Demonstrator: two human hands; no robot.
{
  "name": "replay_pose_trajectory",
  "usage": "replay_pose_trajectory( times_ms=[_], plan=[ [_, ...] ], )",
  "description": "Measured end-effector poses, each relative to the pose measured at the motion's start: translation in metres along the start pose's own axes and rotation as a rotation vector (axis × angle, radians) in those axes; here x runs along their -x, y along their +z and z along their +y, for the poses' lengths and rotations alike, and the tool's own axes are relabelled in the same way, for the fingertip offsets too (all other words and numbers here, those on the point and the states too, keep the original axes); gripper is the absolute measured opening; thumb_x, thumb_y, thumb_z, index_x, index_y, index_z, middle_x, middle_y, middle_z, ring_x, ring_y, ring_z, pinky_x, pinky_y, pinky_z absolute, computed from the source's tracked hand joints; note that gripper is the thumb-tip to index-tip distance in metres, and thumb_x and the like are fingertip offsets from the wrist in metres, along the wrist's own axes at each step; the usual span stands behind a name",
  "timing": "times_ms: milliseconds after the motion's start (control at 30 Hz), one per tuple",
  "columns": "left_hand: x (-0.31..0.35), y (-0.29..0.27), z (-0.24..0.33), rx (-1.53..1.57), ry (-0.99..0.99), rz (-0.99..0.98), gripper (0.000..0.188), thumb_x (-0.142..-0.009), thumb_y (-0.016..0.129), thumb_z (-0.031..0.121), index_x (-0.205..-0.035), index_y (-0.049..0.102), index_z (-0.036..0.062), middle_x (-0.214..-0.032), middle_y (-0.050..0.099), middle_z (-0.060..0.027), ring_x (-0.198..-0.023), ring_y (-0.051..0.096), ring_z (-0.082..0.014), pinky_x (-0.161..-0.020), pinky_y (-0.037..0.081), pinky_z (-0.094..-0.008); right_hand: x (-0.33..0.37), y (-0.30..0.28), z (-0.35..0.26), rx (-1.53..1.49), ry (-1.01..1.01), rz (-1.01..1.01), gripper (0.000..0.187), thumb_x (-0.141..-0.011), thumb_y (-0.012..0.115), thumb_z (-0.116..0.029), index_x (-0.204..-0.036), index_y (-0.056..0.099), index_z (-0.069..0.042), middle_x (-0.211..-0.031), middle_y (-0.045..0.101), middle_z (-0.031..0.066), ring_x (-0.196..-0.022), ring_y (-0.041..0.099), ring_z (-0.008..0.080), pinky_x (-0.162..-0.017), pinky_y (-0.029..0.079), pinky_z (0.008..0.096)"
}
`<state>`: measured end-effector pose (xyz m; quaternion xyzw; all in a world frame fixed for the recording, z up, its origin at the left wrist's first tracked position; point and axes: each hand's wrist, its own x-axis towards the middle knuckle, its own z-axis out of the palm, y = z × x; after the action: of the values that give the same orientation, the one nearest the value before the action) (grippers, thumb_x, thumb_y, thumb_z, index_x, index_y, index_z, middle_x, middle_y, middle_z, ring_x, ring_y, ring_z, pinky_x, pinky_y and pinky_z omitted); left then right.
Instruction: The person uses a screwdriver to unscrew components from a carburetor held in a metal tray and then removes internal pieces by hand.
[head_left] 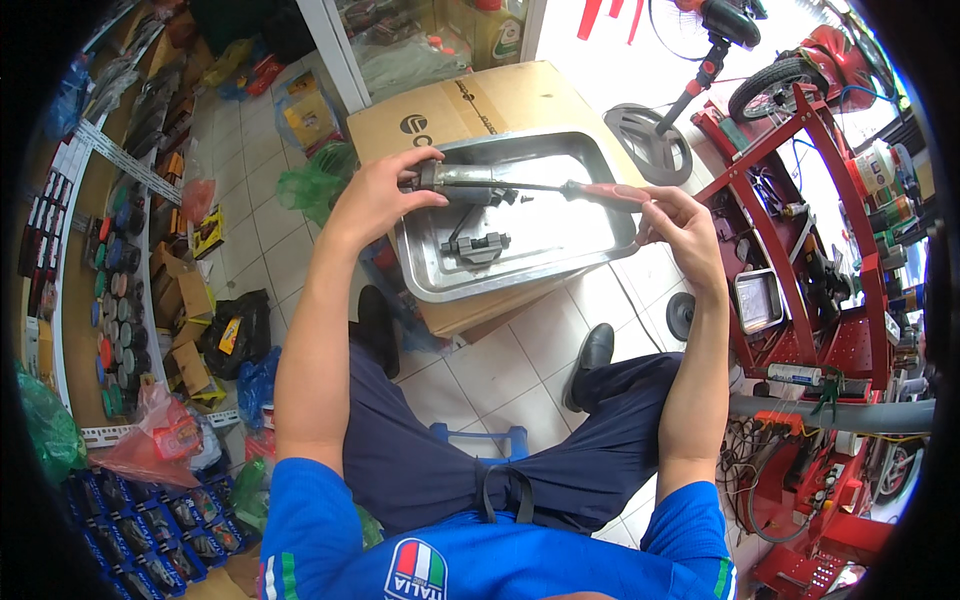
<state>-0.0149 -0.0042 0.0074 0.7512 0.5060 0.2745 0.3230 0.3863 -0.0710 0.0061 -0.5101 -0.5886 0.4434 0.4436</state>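
- A cylindrical metal part (431,176) is held by the left hand (378,200) over the left end of the metal tray (565,235); the thumb and fingers are curled around its outer end, with a gap left between them on the near side.
- A red-handled tool (612,192) is held by the right hand (682,222) at the right rim of the metal tray; the butt of the handle is pinched between thumb and fingers.
- The tool's thin shaft is stretched leftward across the metal tray to the cylindrical part; whether its tip is seated in that part cannot be told.
- A dark metal piece (489,197) is seen just below the shaft, in the upper left part of the metal tray; its contact with the cylindrical part cannot be made out.
- A dark metal bracket (482,248) is laid on the bottom of the metal tray, in its lower left part, apart from both hands.
- The metal tray is supported by a cardboard box (530,95), whose top is left showing beyond the tray's far rim.
- A crumpled green plastic bag (318,183) is seen to the left of the metal tray.
- A red metal rack (868,250), loaded with tools and containers, is placed to the right of the metal tray.
- A round grey stand base (648,145) is set on the floor beyond the tray's upper right corner.
- A black shoe (595,352) is planted on the white floor tiles (535,335) below the metal tray.
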Motion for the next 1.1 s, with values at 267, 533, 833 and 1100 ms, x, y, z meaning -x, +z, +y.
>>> replay_pose_trajectory(
  times_ms=[267, 533, 833, 1100],
  plan=[
    [0.001, 0.0, -0.001, -0.006, -0.015, 0.002, 0.054, -0.078, 0.087, 0.022, -0.128, 0.067, 0.0131, -0.118, 0.074, -0.0142, -0.115, 0.07, -0.0309, -0.09, 0.054, -0.0375, 0.002, 0.011, -0.009, -0.029, -0.004, 0.04, 0.028, -0.101, 0.068, -0.019, -0.118, 0.066, 0.003, -0.087, 0.07, 0.0053, -0.074, 0.066, 0.0109, -0.069, 0.052, 0.0245],
    [0.002, -0.002, 0.008, -0.011, -0.067, -0.007, 0.054, -0.079, 0.087, 0.022, -0.128, 0.067, 0.0127, -0.117, 0.074, -0.0128, -0.114, 0.071, -0.0302, -0.092, 0.054, -0.037, -0.003, 0.001, 0.004, -0.002, 0.045, 0.01, 0.031, -0.102, 0.067, -0.019, -0.121, 0.064, 0.004, -0.097, 0.07, 0.0073, -0.079, 0.066, 0.0107, -0.069, 0.058, 0.0262],
    [0.0, 0.001, -0.001, -0.029, -0.002, 0.009, 0.054, -0.079, 0.087, 0.023, -0.128, 0.067, 0.0141, -0.116, 0.075, -0.0142, -0.112, 0.071, -0.0302, -0.087, 0.056, -0.0377, -0.005, 0.007, 0.007, 0.029, 0.117, 0.073, 0.031, -0.102, 0.066, -0.018, -0.122, 0.056, 0.003, -0.096, 0.07, 0.0112, -0.073, 0.066, 0.0115, -0.066, 0.056, 0.0255],
    [0.001, 0.0, 0.004, -0.021, -0.026, 0.007, 0.053, -0.079, 0.086, 0.024, -0.127, 0.066, 0.0165, -0.113, 0.075, -0.0192, -0.099, 0.074, -0.0239, -0.049, 0.057, -0.0362, 0.001, 0.009, -0.004, 0.001, 0.028, 0.055, 0.033, -0.1, 0.069, -0.018, -0.124, 0.061, 0.003, -0.092, 0.072, 0.0086, -0.075, 0.068, 0.0111, -0.066, 0.055, 0.0242]
  ],
)
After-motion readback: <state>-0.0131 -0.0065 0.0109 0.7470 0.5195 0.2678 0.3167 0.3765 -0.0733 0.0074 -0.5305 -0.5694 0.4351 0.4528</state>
